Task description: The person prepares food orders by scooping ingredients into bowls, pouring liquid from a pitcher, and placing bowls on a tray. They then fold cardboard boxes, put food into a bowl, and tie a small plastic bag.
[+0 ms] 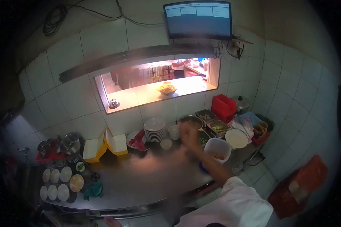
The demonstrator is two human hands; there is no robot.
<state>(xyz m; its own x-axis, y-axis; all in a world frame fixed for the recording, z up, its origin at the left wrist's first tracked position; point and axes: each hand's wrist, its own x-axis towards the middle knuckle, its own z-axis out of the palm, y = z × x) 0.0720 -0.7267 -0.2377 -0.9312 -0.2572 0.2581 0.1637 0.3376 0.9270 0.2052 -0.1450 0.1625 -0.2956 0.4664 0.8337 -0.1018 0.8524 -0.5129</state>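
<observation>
My right hand (189, 136), blurred by motion, is stretched out from a white sleeve (235, 200) over the back of the steel counter (147, 178). It hovers among a small white bowl (166, 143), a metal bowl (191, 121) and a bowl of greens (204, 140). Whether it holds anything is not visible. Just right of the forearm stands a white plastic tub (218, 148). A sliver of what looks like my left hand (109, 221) shows at the counter's front edge.
A stack of white plates (154, 129) and metal ingredient trays (212, 121) line the tiled wall. A dish of food (167, 89) sits in the pass window. Small sauce dishes (58, 183) and a green cloth (93, 190) lie left. A red bag (299, 185) hangs right.
</observation>
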